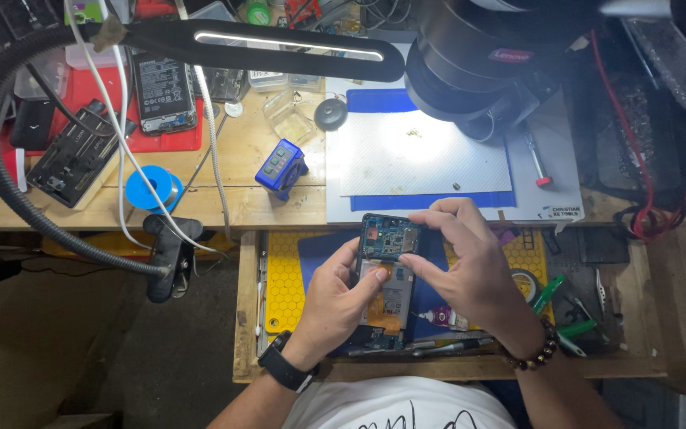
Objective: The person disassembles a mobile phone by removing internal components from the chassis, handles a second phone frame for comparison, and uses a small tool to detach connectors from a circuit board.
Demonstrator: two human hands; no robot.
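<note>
One opened phone (387, 278) with its back cover off is held above the pulled-out drawer (279, 278) below the counter (240, 199), its circuit board and orange flex cable showing. Two hands work on it. The left hand (341, 298), with a black watch on its wrist, has its grip clenched around the phone's left edge and lower half, thumb pressed onto the middle of the exposed inside. The right hand (466, 266), with a bead bracelet on its wrist, has its grip narrowed to a pinch at the phone's upper right corner, thumb and forefinger tips touching the board there; whether a small part sits between them cannot be told. On the counter beyond lie one grey work mat (422, 163) on a blue sheet, one small blue box (282, 167), one blue solder reel (155, 189) and one second opened phone (165, 95) on a red pad. One black gooseneck lamp (287, 44) arches over the counter, and one microscope head (470, 63) hangs above the mat. Several green-handled tools (553, 292) lie in the drawer, right of the right hand.
</note>
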